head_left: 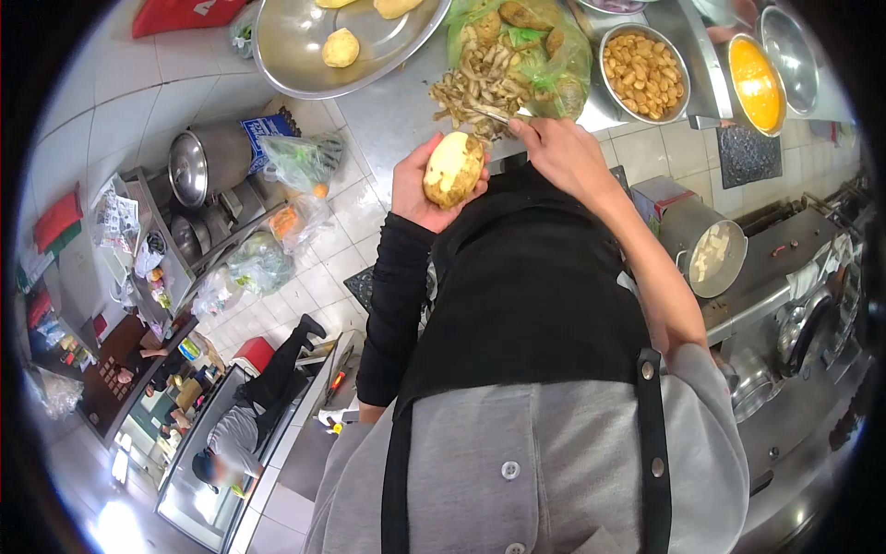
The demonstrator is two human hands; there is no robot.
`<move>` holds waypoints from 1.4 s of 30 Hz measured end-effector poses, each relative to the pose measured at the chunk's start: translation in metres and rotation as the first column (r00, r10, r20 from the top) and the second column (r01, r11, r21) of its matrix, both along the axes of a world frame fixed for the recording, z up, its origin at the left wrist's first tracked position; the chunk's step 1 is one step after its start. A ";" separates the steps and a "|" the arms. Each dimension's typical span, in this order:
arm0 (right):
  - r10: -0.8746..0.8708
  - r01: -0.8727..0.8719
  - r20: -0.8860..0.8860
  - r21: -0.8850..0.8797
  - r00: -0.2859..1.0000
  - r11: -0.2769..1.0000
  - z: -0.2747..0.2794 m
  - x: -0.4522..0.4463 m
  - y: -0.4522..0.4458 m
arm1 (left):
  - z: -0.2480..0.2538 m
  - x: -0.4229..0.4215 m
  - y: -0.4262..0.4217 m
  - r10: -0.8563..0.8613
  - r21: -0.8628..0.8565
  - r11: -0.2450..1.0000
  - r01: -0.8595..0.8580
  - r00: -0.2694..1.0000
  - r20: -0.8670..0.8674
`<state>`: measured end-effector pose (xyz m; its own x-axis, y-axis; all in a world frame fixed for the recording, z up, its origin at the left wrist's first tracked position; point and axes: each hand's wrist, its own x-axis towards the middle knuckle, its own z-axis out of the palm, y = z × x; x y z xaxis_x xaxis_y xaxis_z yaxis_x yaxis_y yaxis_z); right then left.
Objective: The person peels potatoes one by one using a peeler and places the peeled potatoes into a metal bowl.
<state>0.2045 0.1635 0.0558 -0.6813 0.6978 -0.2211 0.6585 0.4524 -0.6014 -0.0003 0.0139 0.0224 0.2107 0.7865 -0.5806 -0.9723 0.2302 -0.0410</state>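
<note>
A partly peeled potato (452, 170) rests in my left hand (417, 185), its upper side bare and yellow, brown skin still on the lower side. My right hand (563, 152) is closed round the handle of a peeler (498, 114), just right of the potato and apart from it. Beyond both hands, a heap of peelings (475, 83) lies on the metal counter (383, 129). Beside the heap, a green plastic bag (563, 74) holds unpeeled potatoes. At the upper left a large steel bowl (277, 69) contains peeled potatoes (341, 48).
A bowl of brown nuts or beans (643, 74) and a bowl of orange liquid (757, 83) stand upper right. A pot with pale pieces (715, 257) is at my right. Plastic bags (263, 263) lie on the left floor. Another person (240, 429) is at lower left.
</note>
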 end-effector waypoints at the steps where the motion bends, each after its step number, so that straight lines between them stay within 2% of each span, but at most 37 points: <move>1: -0.063 0.060 -0.027 -0.088 0.998 0.994 0.009 0.001 -0.004 | 0.007 0.002 -0.003 0.004 -0.036 0.999 -0.005 0.999 -0.039; 2: -0.037 0.036 -0.005 -0.117 0.999 0.992 0.021 0.001 -0.010 | 0.012 0.004 -0.001 -0.003 -0.145 0.989 -0.020 0.988 -0.156; 3: -0.017 0.014 -0.023 -0.140 1.000 0.990 0.026 0.000 -0.019 | 0.012 0.005 0.001 -0.026 -0.162 0.987 -0.015 0.969 -0.244; 5: 0.024 -0.036 -0.082 -0.154 0.996 0.987 0.035 -0.006 -0.025 | 0.009 0.005 0.005 -0.021 -0.140 0.990 -0.005 0.983 -0.185; 8: 0.077 -0.096 -0.140 -0.133 0.987 0.986 0.040 -0.009 -0.038 | 0.000 0.007 0.004 0.020 -0.102 0.994 -0.049 0.963 -0.269; 9: 0.091 -0.110 -0.146 -0.130 0.985 0.985 0.042 -0.008 -0.041 | -0.001 0.007 0.004 0.013 -0.075 0.997 -0.032 0.970 -0.244; 10: 0.107 -0.119 -0.132 -0.091 0.986 0.989 0.037 -0.007 -0.041 | 0.000 0.006 0.004 0.005 -0.047 0.999 -0.016 0.976 -0.218; 13: 0.066 -0.063 0.125 -0.025 0.990 0.998 0.007 -0.010 -0.021 | -0.010 0.002 -0.003 -0.051 0.083 0.995 0.061 0.992 -0.117; 14: 0.160 -0.176 0.115 0.138 0.980 0.975 -0.001 0.002 -0.006 | -0.015 0.000 -0.004 -0.074 0.138 0.987 0.085 0.994 -0.085; 15: 0.086 -0.103 0.130 0.137 0.988 0.985 -0.036 0.007 -0.001 | -0.009 -0.002 -0.001 -0.088 0.106 0.989 0.105 0.984 -0.156; 17: -0.061 0.067 0.124 -0.048 0.990 0.997 -0.008 0.005 -0.004 | 0.014 0.002 -0.005 -0.101 0.019 0.994 0.111 0.954 -0.282; 18: -0.065 0.072 0.084 -0.079 0.994 0.994 0.001 0.005 -0.014 | 0.025 0.004 -0.002 -0.052 -0.022 0.999 0.048 0.971 -0.234; 21: -0.075 0.068 -0.048 -0.133 0.996 0.989 0.013 0.003 -0.016 | 0.043 0.008 0.000 -0.079 -0.066 0.996 0.055 0.898 -0.433; 24: -0.077 0.047 -0.154 -0.186 0.985 0.981 0.016 -0.002 -0.024 | 0.039 0.002 -0.001 -0.199 -0.024 0.972 0.234 0.767 -0.609; 27: -0.057 0.023 -0.184 -0.183 0.981 0.983 0.022 -0.003 -0.028 | 0.035 -0.004 0.000 -0.183 0.041 0.973 0.227 0.867 -0.464; 30: -0.099 0.065 -0.165 -0.201 0.981 0.977 0.016 0.000 -0.021 | 0.045 0.005 0.002 -0.093 0.003 0.994 0.112 0.838 -0.538; 33: -0.093 0.064 -0.130 -0.213 0.987 0.975 0.018 0.004 -0.018 | 0.044 0.006 -0.001 -0.085 -0.039 0.996 0.078 0.772 -0.630; 37: -0.010 -0.016 -0.181 -0.144 0.984 0.989 0.017 0.005 -0.027 | 0.050 0.008 0.000 -0.150 0.006 0.968 0.249 0.603 -0.784; 39: 0.002 -0.025 -0.165 -0.136 0.986 0.990 0.021 0.002 -0.032 | 0.057 0.008 0.003 -0.203 -0.015 0.943 0.331 0.542 -0.816; 42: 0.104 -0.114 -0.170 -0.053 0.980 0.992 0.028 0.003 -0.040 | 0.051 0.007 0.003 -0.254 -0.109 0.933 0.344 0.411 -0.876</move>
